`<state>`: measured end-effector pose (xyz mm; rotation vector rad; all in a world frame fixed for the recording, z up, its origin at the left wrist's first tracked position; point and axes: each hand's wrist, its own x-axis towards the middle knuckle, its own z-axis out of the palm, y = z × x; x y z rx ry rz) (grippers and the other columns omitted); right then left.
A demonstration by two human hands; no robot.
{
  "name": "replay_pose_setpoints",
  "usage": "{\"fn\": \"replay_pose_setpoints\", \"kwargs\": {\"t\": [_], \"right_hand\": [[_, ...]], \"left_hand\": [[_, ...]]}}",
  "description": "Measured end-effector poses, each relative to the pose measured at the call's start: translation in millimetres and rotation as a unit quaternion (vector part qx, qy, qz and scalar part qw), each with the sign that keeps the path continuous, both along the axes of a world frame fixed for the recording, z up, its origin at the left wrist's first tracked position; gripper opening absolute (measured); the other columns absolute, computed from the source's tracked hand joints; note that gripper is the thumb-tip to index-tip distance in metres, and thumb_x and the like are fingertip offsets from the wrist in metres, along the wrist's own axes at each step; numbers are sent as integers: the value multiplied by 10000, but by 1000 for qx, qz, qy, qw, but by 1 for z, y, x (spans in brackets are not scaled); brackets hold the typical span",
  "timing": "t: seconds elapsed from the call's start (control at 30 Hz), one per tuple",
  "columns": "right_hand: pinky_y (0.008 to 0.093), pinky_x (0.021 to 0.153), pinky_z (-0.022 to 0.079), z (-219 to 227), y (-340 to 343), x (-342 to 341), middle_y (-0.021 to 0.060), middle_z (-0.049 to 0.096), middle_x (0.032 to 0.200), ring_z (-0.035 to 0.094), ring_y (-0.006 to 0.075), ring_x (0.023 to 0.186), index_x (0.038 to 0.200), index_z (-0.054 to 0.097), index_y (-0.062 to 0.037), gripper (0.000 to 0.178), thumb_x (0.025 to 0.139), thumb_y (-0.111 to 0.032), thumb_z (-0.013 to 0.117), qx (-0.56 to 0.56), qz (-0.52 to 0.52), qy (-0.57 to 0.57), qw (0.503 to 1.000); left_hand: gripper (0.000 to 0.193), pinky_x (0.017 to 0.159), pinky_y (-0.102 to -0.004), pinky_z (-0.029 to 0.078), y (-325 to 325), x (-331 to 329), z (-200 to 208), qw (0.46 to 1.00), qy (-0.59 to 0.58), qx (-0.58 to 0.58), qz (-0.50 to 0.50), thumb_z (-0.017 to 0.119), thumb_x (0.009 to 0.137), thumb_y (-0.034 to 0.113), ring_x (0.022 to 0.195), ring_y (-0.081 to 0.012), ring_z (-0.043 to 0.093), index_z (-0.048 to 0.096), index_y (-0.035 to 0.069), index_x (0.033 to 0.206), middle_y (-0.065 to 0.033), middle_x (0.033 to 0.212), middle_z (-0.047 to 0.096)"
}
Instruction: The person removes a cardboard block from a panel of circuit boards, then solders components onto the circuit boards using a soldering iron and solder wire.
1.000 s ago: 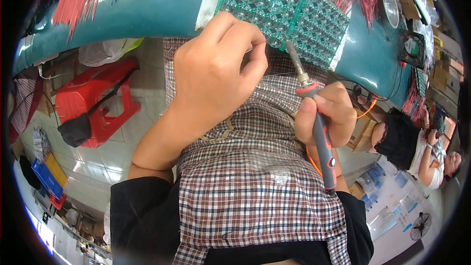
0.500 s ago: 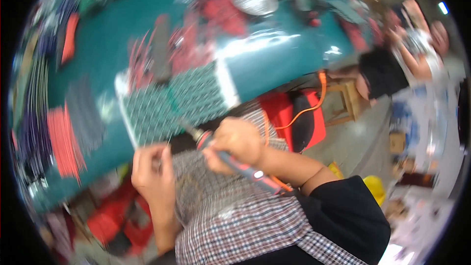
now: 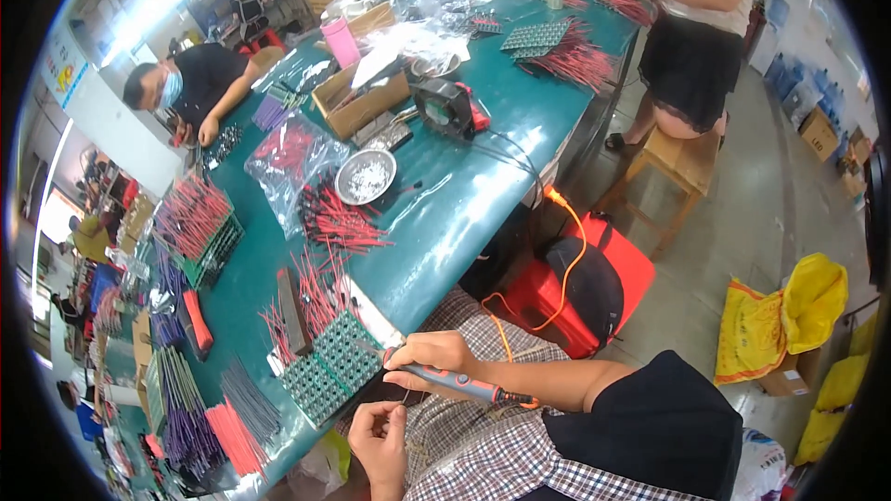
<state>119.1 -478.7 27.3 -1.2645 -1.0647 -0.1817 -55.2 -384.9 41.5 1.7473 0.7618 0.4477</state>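
The right hand (image 3: 436, 354) is wrapped around a grey-and-red soldering iron (image 3: 462, 382), whose tip reaches over the panel of green circuit boards (image 3: 327, 373); whether it touches cannot be told. The left hand (image 3: 380, 441) has its thumb and fingertips pinched together on a thin strand (image 3: 406, 397), just off the near edge of the green-topped worktable (image 3: 422, 246). The panel lies at that near edge on a white board (image 3: 373, 314), with a dark oblong block (image 3: 293, 311) at its far side and loose red wires (image 3: 325, 288) behind. Left of the panel, along the same edge, lie bundles of grey wires (image 3: 249, 399), salmon-red wires (image 3: 237, 436) and purple wires (image 3: 192, 422). Farther in stand a metal bowl (image 3: 366, 177) of small pale bits and a black fan (image 3: 444, 109). An orange cord (image 3: 580, 250) hangs beyond the near edge, over a red stool (image 3: 626, 264). A person in a dark top (image 3: 209, 79) leans at the worktable's left edge.
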Motion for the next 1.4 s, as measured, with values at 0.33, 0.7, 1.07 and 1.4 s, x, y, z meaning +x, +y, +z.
{"fn": "replay_pose_setpoints", "kwargs": {"t": [0.33, 0.7, 1.07, 1.4], "right_hand": [[291, 697, 512, -5, -39, 32, 94, 655, 954, 643, 194, 793, 1156, 668, -78, 292, 870, -81, 731, -27, 53, 131, 990], [276, 759, 546, -11, -50, 42, 80, 668, 962, 674, 150, 872, 1148, 636, -42, 273, 891, -50, 728, -7, 118, 202, 972], [258, 776, 564, -9, -45, 37, 78, 628, 1015, 681, 121, 891, 1166, 554, -34, 385, 844, 3, 762, -37, 218, 279, 935], [257, 711, 548, 2, -17, 16, 70, 592, 1028, 646, 97, 833, 1159, 543, -44, 407, 814, 72, 724, -110, 268, 269, 919]], "left_hand": [[69, 428, -188, 346, -44, 44, 17, 999, 19, -38, 18, 701, 903, 22, 507, -32, 465, 632, 23, 903, 20, 715, 597], [157, 404, -196, 336, -57, 62, 21, 995, -5, -95, 2, 677, 954, 129, 453, -51, 447, 553, 47, 902, 18, 638, 541], [107, 526, -207, 361, -40, 66, 16, 988, -45, -145, -36, 630, 1007, 182, 601, -34, 451, 621, 78, 986, 40, 714, 547], [171, 485, -180, 331, -8, 28, 8, 991, -3, -136, 7, 701, 940, 157, 545, -29, 446, 569, 56, 899, 44, 662, 522]]}}
